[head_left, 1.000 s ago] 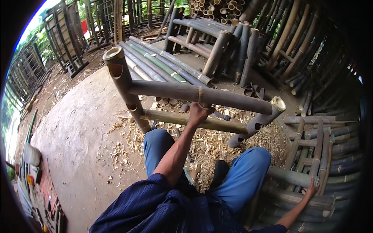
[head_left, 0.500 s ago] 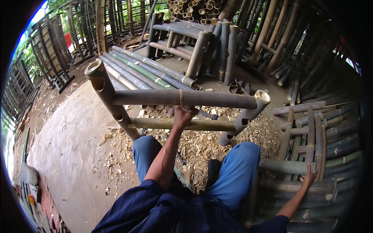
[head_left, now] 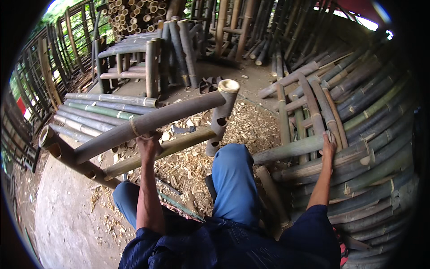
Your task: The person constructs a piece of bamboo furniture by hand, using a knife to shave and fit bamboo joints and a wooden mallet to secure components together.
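Note:
My left hand (head_left: 148, 144) is closed under the upper rail of a bamboo frame (head_left: 154, 117) and holds it up in front of my knees. Two rails join short upright posts, which have cut holes in their sides. The left end is lower in view than the right. On my right, my right hand (head_left: 328, 143) is wrapped round the far end of a grey-green bamboo pole (head_left: 289, 150). That pole reaches back toward my right knee, over other bamboo. Part of the left hand's grip is hidden behind the rail.
Wood chips (head_left: 192, 172) cover the ground before my knees. Cut poles (head_left: 103, 110) lie at the far left, beside a bamboo bench-like frame (head_left: 127, 51). A ladder-like bamboo piece (head_left: 313, 105) rests on stacked bamboo (head_left: 380, 152) at the right. Bundled bamboo (head_left: 134, 15) stands behind.
The view has turned to the right, so the scene sits further left. The held frame now looks tilted, its left end lower. Both hands keep their grips.

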Available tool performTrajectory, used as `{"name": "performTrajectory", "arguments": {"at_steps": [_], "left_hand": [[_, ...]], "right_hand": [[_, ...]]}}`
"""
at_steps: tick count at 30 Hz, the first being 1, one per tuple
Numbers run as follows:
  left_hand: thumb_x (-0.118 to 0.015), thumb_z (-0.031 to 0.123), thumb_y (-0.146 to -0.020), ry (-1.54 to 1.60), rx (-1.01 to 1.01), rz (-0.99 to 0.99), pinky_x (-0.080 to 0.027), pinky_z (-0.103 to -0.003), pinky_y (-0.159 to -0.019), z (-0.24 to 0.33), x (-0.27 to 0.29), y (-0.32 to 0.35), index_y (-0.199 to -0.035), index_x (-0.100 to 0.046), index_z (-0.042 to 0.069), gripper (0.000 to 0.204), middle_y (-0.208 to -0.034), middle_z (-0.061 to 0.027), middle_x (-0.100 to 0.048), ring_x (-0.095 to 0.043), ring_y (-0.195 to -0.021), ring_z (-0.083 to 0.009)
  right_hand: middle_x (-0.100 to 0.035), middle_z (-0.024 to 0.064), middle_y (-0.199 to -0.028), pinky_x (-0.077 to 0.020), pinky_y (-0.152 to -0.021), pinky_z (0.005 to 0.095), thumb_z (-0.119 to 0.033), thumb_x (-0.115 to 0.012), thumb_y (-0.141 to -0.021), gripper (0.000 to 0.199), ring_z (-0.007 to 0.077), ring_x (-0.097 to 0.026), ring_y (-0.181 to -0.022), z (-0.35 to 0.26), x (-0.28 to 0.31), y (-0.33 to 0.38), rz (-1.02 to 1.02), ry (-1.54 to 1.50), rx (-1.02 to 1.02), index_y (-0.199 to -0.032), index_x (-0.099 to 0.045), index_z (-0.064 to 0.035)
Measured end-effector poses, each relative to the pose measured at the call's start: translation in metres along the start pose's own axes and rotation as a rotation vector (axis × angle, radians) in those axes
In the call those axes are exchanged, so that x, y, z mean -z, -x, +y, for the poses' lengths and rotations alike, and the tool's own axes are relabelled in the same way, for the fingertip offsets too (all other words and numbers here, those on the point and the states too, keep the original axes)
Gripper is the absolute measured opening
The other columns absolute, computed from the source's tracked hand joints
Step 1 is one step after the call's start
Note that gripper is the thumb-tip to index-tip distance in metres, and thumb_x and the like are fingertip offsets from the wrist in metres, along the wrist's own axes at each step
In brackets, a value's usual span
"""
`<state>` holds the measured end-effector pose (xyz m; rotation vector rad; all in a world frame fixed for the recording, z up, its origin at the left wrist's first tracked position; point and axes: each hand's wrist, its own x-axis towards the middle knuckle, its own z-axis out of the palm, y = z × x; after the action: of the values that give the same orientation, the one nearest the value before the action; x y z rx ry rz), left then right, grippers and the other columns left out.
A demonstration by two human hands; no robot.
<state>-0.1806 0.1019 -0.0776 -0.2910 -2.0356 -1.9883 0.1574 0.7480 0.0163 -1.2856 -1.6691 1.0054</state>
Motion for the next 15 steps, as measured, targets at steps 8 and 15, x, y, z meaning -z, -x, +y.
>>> {"name": "performTrajectory", "arguments": {"at_steps": [8,15], "left_hand": [[-0.078,0.006,-0.076,-0.002,0.069,0.011,-0.049,-0.031,-0.069,-0.003,0.006,-0.004,-0.089,-0.070,0.004,0.015,-0.082,-0.0020,-0.068,-0.062,-0.073,-0.0125],[-0.078,0.008,-0.077,-0.043,0.077,-0.038,-0.048,-0.031,-0.069,0.009,0.016,0.003,-0.090,-0.070,0.003,0.016,-0.082,-0.0006,-0.067,-0.061,-0.074,-0.0118]], "right_hand": [[-0.069,0.0132,-0.099,-0.0520,-0.082,0.0415,-0.037,-0.087,-0.078,0.051,0.0277,-0.066,-0.090,-0.058,-0.062,0.055,-0.060,0.064,0.501,-0.111,-0.062,-0.0061],[-0.072,0.0218,-0.112,-0.0530,-0.090,0.0443,-0.036,-0.087,-0.074,0.061,0.0406,-0.068,-0.107,-0.124,-0.130,0.142,-0.131,0.314,0.605,-0.123,-0.067,-0.0050]]}}
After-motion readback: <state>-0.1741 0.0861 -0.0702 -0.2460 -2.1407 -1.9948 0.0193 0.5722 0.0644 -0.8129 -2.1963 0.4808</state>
